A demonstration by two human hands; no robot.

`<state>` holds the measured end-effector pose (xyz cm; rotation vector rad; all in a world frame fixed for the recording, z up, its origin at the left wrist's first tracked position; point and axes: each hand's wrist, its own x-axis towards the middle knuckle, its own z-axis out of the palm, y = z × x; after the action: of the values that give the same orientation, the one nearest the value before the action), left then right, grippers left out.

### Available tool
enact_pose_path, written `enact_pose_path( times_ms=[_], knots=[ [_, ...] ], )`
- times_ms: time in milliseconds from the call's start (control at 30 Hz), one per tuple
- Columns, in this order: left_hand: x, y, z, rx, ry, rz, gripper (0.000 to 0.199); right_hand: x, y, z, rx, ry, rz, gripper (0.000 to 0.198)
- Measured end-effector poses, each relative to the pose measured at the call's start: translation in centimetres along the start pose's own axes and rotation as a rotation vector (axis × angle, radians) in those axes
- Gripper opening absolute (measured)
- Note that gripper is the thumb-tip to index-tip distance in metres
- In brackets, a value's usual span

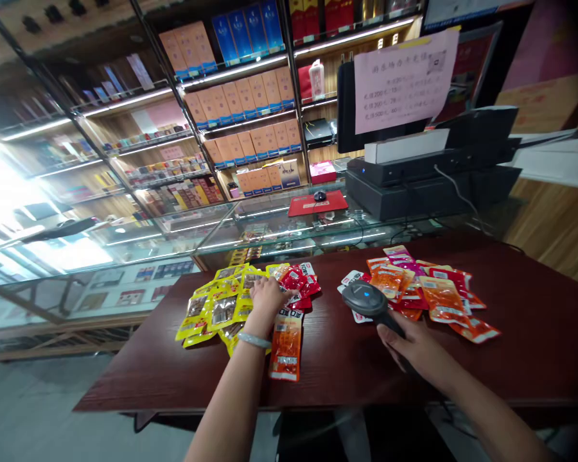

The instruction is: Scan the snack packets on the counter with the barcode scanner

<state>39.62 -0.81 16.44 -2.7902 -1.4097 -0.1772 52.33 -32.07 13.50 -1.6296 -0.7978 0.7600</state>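
Note:
My right hand (pixel 411 343) is wrapped round the handle of a dark grey barcode scanner (pixel 366 300). The scanner's head is raised over the table and shows a small blue light. My left hand (pixel 266 300), with a pale bangle on its wrist, reaches over the snack packets, thumb apart from the fingers; its fingertips are partly hidden. Under and left of it lie yellow snack packets (pixel 224 311) with clear windows. Red packets (pixel 298 279) lie just right of its fingers. An orange packet (pixel 286 346) lies flat nearer me. Beyond the scanner spreads a pile of orange, red and pink packets (pixel 443 296).
The packets lie on a dark red-brown wooden table (pixel 337 372). Behind it stands a glass counter (pixel 270 221) with a mouse (pixel 320 196) on a red mat (pixel 298 205). A monitor bearing a pink paper notice (pixel 404 80) and black till equipment (pixel 385 192) stand at the right.

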Motion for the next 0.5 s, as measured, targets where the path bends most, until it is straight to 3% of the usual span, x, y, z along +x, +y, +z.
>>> enact_pose_path(
  times_ms=[200, 500],
  knots=[
    [-0.6, 1.1, 0.2, -0.162, 0.159, 0.070, 0.037, 1.4, -1.4, 1.5, 0.045, -0.063, -0.045, 0.042],
    [-1.4, 1.7, 0.7, -0.547, 0.106, 0.081, 0.027, 3.3, -4.1, 2.7, 0.225, -0.114, -0.036, 0.040]
  ],
)
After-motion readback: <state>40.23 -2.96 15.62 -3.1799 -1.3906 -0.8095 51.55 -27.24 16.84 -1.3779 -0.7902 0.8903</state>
